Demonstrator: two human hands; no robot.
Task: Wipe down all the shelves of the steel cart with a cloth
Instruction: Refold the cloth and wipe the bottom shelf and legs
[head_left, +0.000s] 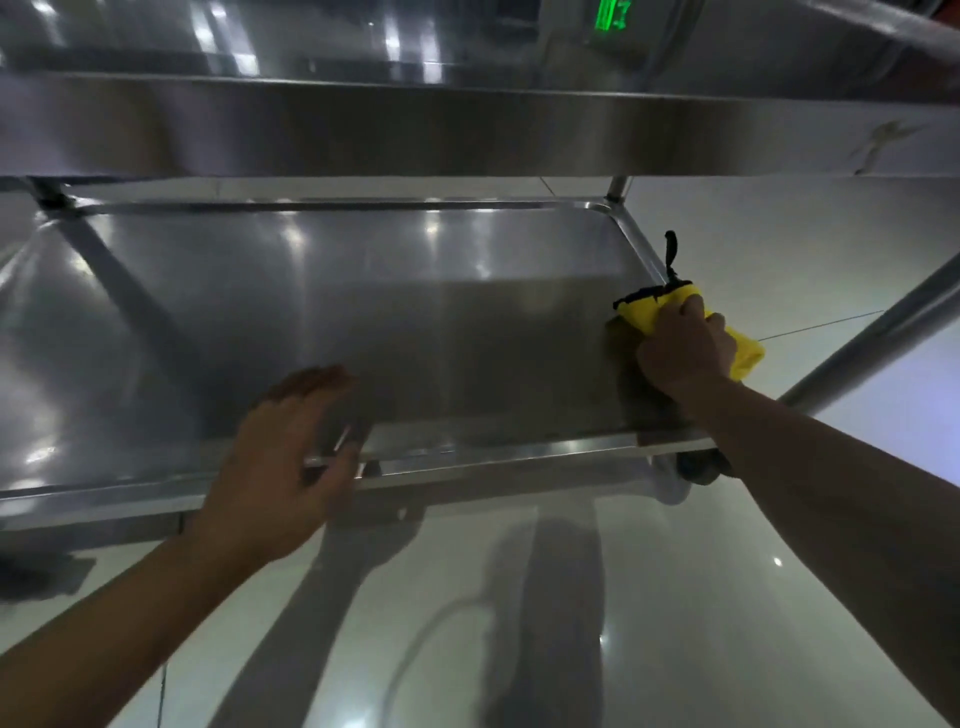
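Right hand (684, 349) gripping cloth (654, 306)

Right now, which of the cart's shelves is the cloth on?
The lower shelf, at its right end; the upper shelf overhead has no cloth.

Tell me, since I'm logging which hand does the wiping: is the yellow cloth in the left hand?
No, the right hand grips the yellow cloth at the lower shelf's right end, while the left hand rests open on its front rim.
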